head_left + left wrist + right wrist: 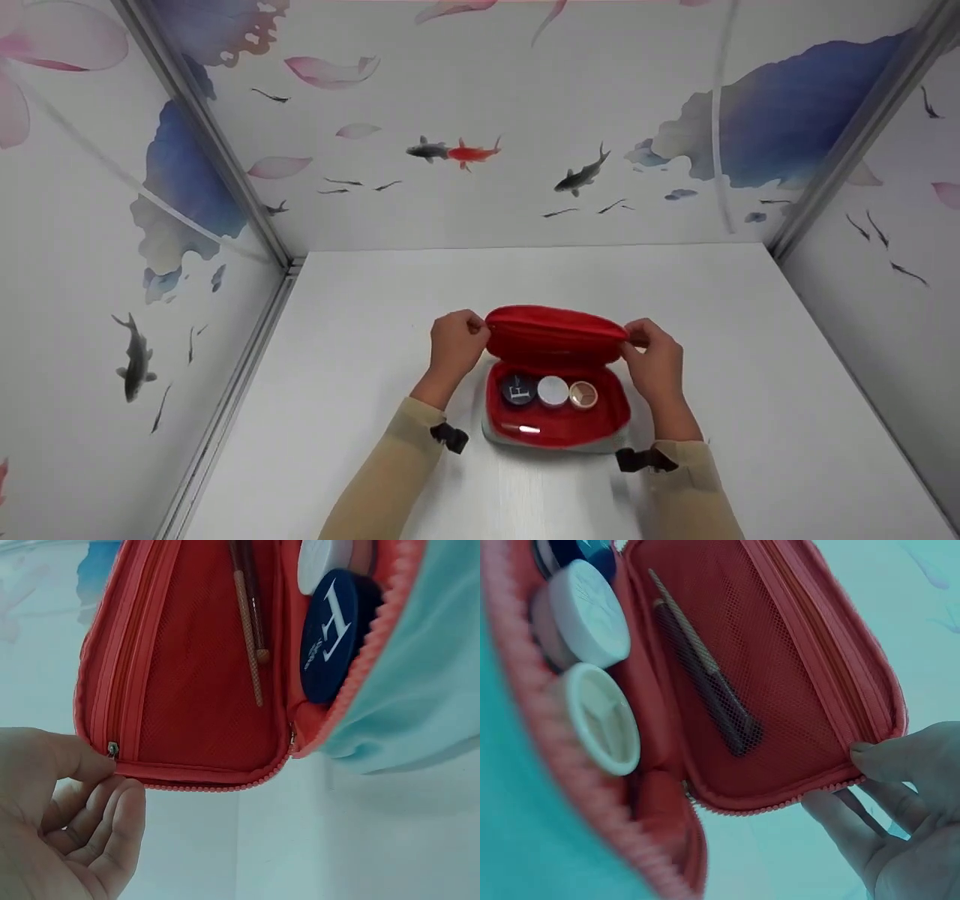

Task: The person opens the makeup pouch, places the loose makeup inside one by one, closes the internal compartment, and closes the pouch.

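Observation:
A makeup bag (581, 427), pale teal outside and red inside, lies with its lid (555, 326) raised. My left hand (456, 343) pinches the lid's left corner between thumb and fingers, beside a small zipper pull (112, 749). At the lid's right corner, my right hand (660, 361) grips the edge the same way. Inside the bag, a dark round case (518, 391) with a white letter, a white-lidded jar (553, 391) and a three-pan compact (583, 394) form a row. Two makeup brushes (248, 637) show behind the lid's mesh pocket.
The bag rests on a white table (375, 300). Panels printed with fish and petals (480, 97) rise behind it and at both sides. A slim shiny item (528, 430) lies near the bag's front inner edge.

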Motion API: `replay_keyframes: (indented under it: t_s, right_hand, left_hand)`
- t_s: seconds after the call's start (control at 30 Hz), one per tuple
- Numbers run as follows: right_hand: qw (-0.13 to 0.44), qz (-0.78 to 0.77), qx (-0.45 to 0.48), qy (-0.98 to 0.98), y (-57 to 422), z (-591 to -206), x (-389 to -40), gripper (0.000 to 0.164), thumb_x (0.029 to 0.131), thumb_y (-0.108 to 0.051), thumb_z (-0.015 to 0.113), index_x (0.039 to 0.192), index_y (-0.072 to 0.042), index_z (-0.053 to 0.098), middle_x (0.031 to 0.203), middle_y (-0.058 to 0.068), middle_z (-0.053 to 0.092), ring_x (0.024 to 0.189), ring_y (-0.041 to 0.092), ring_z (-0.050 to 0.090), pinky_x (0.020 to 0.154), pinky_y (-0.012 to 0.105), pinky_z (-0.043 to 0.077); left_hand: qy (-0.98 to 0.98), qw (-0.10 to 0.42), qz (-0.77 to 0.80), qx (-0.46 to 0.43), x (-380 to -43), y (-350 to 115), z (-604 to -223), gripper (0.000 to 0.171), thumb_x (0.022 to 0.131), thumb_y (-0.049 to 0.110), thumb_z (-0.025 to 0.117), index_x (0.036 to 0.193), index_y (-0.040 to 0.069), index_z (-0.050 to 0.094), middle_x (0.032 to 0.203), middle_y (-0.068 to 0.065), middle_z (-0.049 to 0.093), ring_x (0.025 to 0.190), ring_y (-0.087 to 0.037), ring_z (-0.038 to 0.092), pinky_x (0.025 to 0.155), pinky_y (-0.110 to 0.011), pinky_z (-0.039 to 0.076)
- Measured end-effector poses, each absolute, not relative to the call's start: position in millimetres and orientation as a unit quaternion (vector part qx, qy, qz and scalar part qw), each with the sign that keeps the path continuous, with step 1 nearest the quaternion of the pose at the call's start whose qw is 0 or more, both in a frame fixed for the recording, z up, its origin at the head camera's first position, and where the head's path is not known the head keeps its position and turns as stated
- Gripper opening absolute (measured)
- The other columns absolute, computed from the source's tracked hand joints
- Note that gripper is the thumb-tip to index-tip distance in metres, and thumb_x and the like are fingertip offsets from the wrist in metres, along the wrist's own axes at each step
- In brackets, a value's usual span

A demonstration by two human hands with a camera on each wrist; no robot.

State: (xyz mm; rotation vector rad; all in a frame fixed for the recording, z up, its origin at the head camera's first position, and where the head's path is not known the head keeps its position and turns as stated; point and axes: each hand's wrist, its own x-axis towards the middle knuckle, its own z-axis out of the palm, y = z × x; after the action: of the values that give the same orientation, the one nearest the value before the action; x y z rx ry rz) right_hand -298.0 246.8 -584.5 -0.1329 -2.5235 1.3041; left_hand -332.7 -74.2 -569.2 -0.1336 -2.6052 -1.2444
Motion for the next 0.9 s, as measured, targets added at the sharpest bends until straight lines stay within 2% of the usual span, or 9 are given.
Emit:
replay_keyframes:
  t_s: [0.1, 0.27, 0.53, 0.77, 0.9]
  right_hand:
    - [0.134, 0.459, -0.047, -0.877, 250.0, -590.8, -290.2, 0.01, 0.099, -0.007, 0.07, 0.108, -0.006, 0.071, 0.112, 0.017, 0.077, 0.114, 0.035, 0.071, 0.098, 0.053, 0.053]
    - [0.102, 0.467, -0.041, -0.877, 256.0, -603.2, -272.2, 0.009, 0.097, -0.005, 0.072, 0.105, -0.01, 0.071, 0.112, 0.012, 0.076, 0.115, 0.031, 0.07, 0.098, 0.052, 0.06]
    - [0.097, 0.471, -0.007, -0.877, 265.7, -618.9, -248.4, 0.02, 0.09, 0.006, 0.074, 0.1, -0.011, 0.072, 0.108, 0.007, 0.071, 0.112, 0.028, 0.07, 0.092, 0.038, 0.063]
    - [0.072, 0.454, 0.014, -0.888, 266.6, -631.7, -239.2, 0.029, 0.084, 0.015, 0.072, 0.093, -0.012, 0.071, 0.104, 0.006, 0.066, 0.109, 0.027, 0.069, 0.094, 0.042, 0.063]
    - [0.057, 0.447, 0.018, -0.893, 265.5, -633.0, -235.9, 0.03, 0.082, 0.017, 0.067, 0.089, -0.013, 0.069, 0.1, 0.006, 0.062, 0.108, 0.026, 0.068, 0.094, 0.043, 0.062]
  left_hand:
    - [-0.897, 0.107, -0.425, -0.059, -321.5, -76.8, -572.6, 0.011, 0.093, 0.01, 0.069, 0.086, 0.012, 0.078, 0.081, -0.001, 0.074, 0.074, -0.013, 0.061, 0.068, -0.029, 0.055]
    - [-0.904, 0.075, -0.414, -0.074, -300.7, -81.7, -579.3, 0.01, 0.093, 0.012, 0.07, 0.085, 0.014, 0.075, 0.08, 0.001, 0.071, 0.075, -0.014, 0.058, 0.066, -0.027, 0.053]
    - [-0.919, 0.015, -0.375, -0.122, -275.2, -89.8, -585.6, 0.011, 0.091, 0.009, 0.069, 0.082, 0.013, 0.073, 0.074, 0.004, 0.066, 0.071, -0.011, 0.054, 0.063, -0.024, 0.047]
    - [-0.933, -0.036, -0.322, -0.158, -269.9, -88.7, -568.3, 0.018, 0.088, 0.012, 0.065, 0.072, 0.015, 0.073, 0.064, 0.006, 0.062, 0.066, -0.012, 0.051, 0.058, -0.027, 0.045]
    - [-0.943, -0.07, -0.28, -0.163, -275.8, -73.8, -552.4, 0.015, 0.092, 0.016, 0.069, 0.079, 0.014, 0.076, 0.074, 0.004, 0.068, 0.075, -0.014, 0.056, 0.064, -0.028, 0.051]
